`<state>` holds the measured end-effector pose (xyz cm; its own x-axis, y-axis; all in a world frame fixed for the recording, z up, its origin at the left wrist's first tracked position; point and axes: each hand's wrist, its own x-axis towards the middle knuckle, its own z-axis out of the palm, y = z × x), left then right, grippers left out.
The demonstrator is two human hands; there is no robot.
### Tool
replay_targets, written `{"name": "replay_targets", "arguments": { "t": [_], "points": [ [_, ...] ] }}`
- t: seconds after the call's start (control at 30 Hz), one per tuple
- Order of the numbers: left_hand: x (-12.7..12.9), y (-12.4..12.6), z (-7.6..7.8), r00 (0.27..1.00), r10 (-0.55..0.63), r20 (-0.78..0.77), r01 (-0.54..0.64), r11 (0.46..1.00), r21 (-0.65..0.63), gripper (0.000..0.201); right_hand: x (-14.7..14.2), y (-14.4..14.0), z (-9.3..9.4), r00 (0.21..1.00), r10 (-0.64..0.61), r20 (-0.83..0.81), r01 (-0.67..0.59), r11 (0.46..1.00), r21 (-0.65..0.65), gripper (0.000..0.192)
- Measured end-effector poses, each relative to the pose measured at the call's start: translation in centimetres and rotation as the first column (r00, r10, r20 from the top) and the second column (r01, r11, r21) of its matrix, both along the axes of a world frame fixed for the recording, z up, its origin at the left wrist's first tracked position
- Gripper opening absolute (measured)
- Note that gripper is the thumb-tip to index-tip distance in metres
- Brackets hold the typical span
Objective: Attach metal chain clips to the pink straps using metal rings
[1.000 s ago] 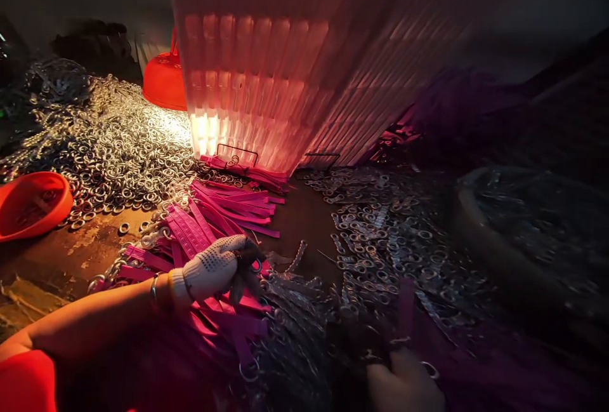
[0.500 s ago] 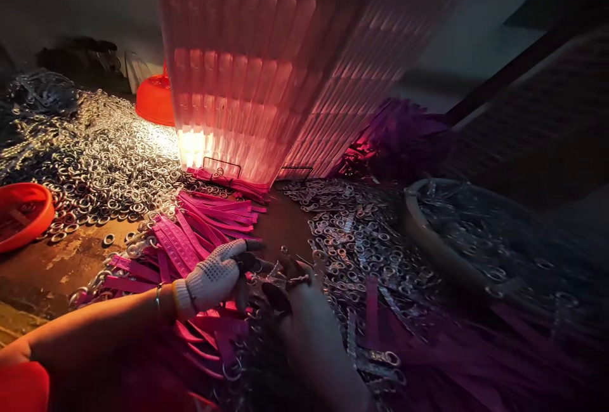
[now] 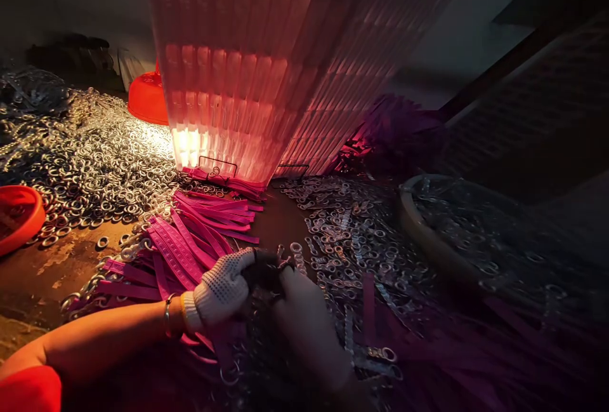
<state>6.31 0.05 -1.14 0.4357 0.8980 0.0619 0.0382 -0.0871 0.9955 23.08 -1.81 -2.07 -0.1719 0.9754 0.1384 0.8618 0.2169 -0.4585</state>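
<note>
My left hand [image 3: 226, 288] wears a white dotted glove with dark fingers and is closed above the pink straps [image 3: 183, 250]. Its fingertips meet those of my right hand [image 3: 299, 310], which is closed too, in a pale glove with dark fingertips. Deep shadow hides what lies between them. Just beyond the right fingers a ringed metal fitting [image 3: 297, 256] shows; whether it is held or lying on the table I cannot tell. Many similar metal fittings [image 3: 349, 234] are spread to the right. Metal rings hang at the ends of several pink straps.
A red lamp [image 3: 147, 98] lights a heap of metal rings [image 3: 109, 171] at the left. Translucent ribbed sheets [image 3: 238, 82] stand upright ahead. An orange bowl [image 3: 35, 221] sits at the left edge, a large round basin [image 3: 413, 209] at the right, with purple strips [image 3: 466, 361] in front.
My hands have come closer together, the left moving slightly right and its fingers closing in. The right fingers have drawn together. The whole view has shifted a little.
</note>
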Motion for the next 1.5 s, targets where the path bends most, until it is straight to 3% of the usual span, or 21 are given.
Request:
{"name": "replay_targets", "arguments": {
  "t": [0.1,0.17,0.23,0.3,0.37,0.47,0.53,0.57,0.67,0.73,0.8,0.9,0.93,1.0,1.1,1.17,1.27,1.4,1.5],
  "points": [
    [-1.2,0.5,1.0,0.942,-0.046,-0.331,0.113,0.976,0.188,0.037,1.3,-0.1,0.0,0.976,0.102,0.192,-0.102,0.995,-0.011,0.023],
    [-2.0,0.7,1.9,0.855,-0.087,-0.511,0.212,0.958,0.192,0.024,2.0,-0.3,0.4,0.948,0.200,0.249,-0.188,0.980,-0.068,0.023],
    [-2.5,0.7,2.7,0.791,-0.153,-0.592,0.295,0.944,0.150,0.015,2.3,-0.5,1.0,0.936,0.273,0.221,-0.248,0.959,-0.134,0.024],
    [-2.6,0.4,3.3,0.809,-0.194,-0.554,0.338,0.926,0.168,0.011,2.1,-0.8,1.8,0.955,0.288,0.064,-0.275,0.947,-0.166,0.028],
    [-2.3,0.0,3.5,0.891,-0.199,-0.409,0.297,0.936,0.191,0.019,1.5,-1.2,2.4,0.956,0.248,-0.159,-0.273,0.949,-0.160,0.033],
    [-1.6,-0.8,3.7,0.979,-0.169,-0.117,0.166,0.986,-0.032,0.015,0.5,-1.9,2.7,0.927,0.168,-0.335,-0.227,0.963,-0.145,0.035],
    [-1.3,-1.0,3.9,0.987,-0.156,-0.031,0.148,0.972,-0.181,0.014,0.1,-2.3,2.5,0.944,0.129,-0.305,-0.176,0.976,-0.132,0.032],
    [-1.3,-1.0,4.0,0.983,-0.178,-0.036,0.168,0.968,-0.187,0.012,0.1,-2.5,2.3,0.957,0.121,-0.265,-0.157,0.980,-0.121,0.030],
    [-1.7,-0.5,4.1,0.932,-0.244,-0.268,0.243,0.969,-0.038,0.007,0.3,-2.8,1.7,0.980,0.162,-0.119,-0.171,0.983,-0.068,0.027],
    [-1.8,0.0,3.8,0.899,-0.216,-0.380,0.244,0.970,0.025,0.009,0.5,-2.7,1.4,0.976,0.212,-0.051,-0.212,0.977,-0.008,0.023],
    [-1.4,0.4,3.2,0.932,-0.183,-0.313,0.188,0.982,-0.013,0.014,0.5,-2.4,1.2,0.978,0.211,0.007,-0.210,0.972,0.106,0.016],
    [-0.2,0.8,2.3,0.987,-0.119,-0.110,0.093,0.972,-0.218,0.014,0.2,-1.8,0.9,0.996,0.093,0.009,-0.092,0.959,0.268,0.008],
    [0.3,1.0,2.1,0.993,-0.089,-0.079,0.065,0.960,-0.273,0.013,0.1,-1.6,0.9,0.997,0.063,-0.050,-0.048,0.964,0.262,0.010],
    [1.2,1.5,1.8,0.997,-0.046,-0.060,0.024,0.946,-0.322,0.011,0.0,-1.2,1.0,0.968,0.063,-0.243,-0.037,0.993,0.110,0.019],
    [2.1,3.2,1.4,0.988,-0.043,-0.148,0.012,0.978,-0.206,0.011,0.8,-0.3,0.8,0.908,0.063,-0.415,-0.146,0.974,-0.171,0.023],
    [2.4,5.3,0.9,0.917,-0.100,-0.386,0.083,0.995,-0.060,0.016,1.8,0.4,0.4,0.941,-0.009,-0.339,-0.067,0.975,-0.212,0.018],
    [2.6,9.7,-0.6,0.681,-0.010,-0.732,0.163,0.977,0.139,0.017,3.1,1.6,-0.7,0.964,-0.153,-0.218,0.129,0.984,-0.121,0.022],
    [3.1,14.5,-3.1,0.531,0.096,-0.842,0.093,0.981,0.170,0.010,3.4,3.1,-1.7,0.958,-0.159,-0.240,0.154,0.987,-0.040,0.039],
    [3.1,15.6,-4.0,0.489,0.098,-0.867,0.069,0.986,0.150,0.008,2.7,3.9,-1.6,0.961,-0.114,-0.251,0.103,0.993,-0.056,0.042]
  ]
}}
